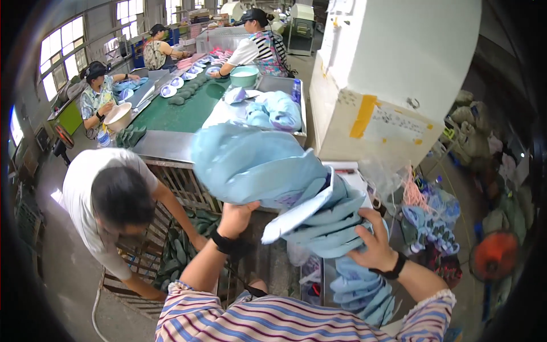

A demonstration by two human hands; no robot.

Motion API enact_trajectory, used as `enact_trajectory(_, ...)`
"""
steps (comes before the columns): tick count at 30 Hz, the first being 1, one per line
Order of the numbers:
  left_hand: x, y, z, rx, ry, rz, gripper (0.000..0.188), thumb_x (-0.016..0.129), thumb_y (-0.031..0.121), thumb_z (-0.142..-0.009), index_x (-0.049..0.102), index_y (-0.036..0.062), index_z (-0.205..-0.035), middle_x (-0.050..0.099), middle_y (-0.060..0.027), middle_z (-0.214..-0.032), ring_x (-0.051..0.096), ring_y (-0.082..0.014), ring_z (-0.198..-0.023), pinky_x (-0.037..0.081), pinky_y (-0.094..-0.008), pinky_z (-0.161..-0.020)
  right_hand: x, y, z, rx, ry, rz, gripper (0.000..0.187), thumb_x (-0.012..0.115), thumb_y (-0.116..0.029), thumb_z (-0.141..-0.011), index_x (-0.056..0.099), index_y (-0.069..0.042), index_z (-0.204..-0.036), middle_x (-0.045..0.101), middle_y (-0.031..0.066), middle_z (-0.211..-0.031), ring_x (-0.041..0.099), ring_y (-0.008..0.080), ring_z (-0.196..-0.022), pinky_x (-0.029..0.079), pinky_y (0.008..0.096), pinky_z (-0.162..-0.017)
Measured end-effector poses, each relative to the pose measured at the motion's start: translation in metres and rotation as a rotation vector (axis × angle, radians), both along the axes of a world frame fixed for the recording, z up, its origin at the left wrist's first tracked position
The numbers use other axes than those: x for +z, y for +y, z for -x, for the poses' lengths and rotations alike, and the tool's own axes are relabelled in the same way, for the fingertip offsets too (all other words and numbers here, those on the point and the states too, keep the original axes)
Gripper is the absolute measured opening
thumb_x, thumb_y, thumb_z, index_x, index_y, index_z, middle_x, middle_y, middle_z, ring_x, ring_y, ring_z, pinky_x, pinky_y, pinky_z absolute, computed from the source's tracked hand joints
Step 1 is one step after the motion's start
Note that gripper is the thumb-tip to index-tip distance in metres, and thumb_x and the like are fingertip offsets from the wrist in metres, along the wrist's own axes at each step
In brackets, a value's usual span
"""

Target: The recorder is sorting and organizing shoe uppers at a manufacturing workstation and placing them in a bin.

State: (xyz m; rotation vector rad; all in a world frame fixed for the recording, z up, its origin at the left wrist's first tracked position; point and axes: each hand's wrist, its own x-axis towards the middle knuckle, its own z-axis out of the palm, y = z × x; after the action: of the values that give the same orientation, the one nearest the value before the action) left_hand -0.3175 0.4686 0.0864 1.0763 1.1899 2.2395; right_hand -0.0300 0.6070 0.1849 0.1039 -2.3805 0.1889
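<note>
The stack of blue cloth pieces [256, 165] is in the air in front of the person, between the two hands. The left hand [236, 219] is clamped on its lower side, though most of its fingers are hidden, so their spacing cannot be told. The right hand [377, 245] grips the other end, with its fingers somewhat apart.

The stack bends, and one pale piece sticks out in the middle. If either hand loosens, the layers could probably slip there and fall, perhaps into the crate [130, 272] with dark green pieces [176, 251], where a co-worker [111, 199] bends. Swinging low might also disturb the lower blue pile [362, 290].

On the white cabinet [399, 62], a paper sheet [393, 128] beside yellow tape [363, 117] carries dark writing, too small to read. No brand can be made out.
</note>
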Motion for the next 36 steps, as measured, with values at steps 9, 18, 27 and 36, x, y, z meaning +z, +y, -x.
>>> enact_trajectory(9,-0.034,0.106,0.067,-0.048,-0.391,0.252,0.040,0.059,0.022,-0.083,0.043,0.0035,-0.114,0.056,-0.0044,-0.100,0.055,-0.0126,-0.083,0.048,-0.0263,-0.067,0.020,0.067,0.102,-0.178,-0.435,0.502,0.092,0.078,-0.029,-0.054,0.032,-0.008,-0.130,0.041,0.0190,-0.112,0.043,0.0345,-0.106,0.036,0.0384,-0.090)
enact_trajectory(18,0.042,0.248,0.318,0.319,-0.037,-0.005,0.041,0.050,0.029,-0.088,0.044,-0.0018,-0.113,0.056,-0.0071,-0.096,0.051,-0.0105,-0.072,0.042,-0.0230,-0.057,0.052,0.197,0.345,-0.142,-0.221,0.316,0.088,0.076,-0.024,-0.057,0.030,-0.015,-0.132,0.038,0.0201,-0.118,0.042,0.0380,-0.107,0.038,0.0399,-0.090)
enact_trajectory(27,-0.066,0.332,0.433,0.358,0.160,0.565,0.050,0.057,0.028,-0.081,0.041,-0.0041,-0.116,0.055,-0.0220,-0.105,0.054,-0.0310,-0.097,0.043,-0.0375,-0.080,-0.067,0.257,0.446,-0.511,-0.449,0.372,0.085,0.070,-0.032,-0.066,0.023,-0.018,-0.135,0.020,0.0240,-0.133,0.040,0.0406,-0.113,0.040,0.0416,-0.089)
enact_trajectory(36,-0.121,0.357,0.454,0.457,0.588,0.927,0.066,0.056,0.027,-0.078,0.026,-0.0034,-0.128,0.025,-0.0368,-0.126,0.030,-0.0486,-0.115,0.026,-0.0485,-0.097,-0.110,0.253,0.465,-0.659,-0.587,0.180,0.077,0.070,-0.040,-0.064,0.035,-0.018,-0.128,0.035,0.0233,-0.120,0.043,0.0402,-0.102,0.047,0.0410,-0.076)
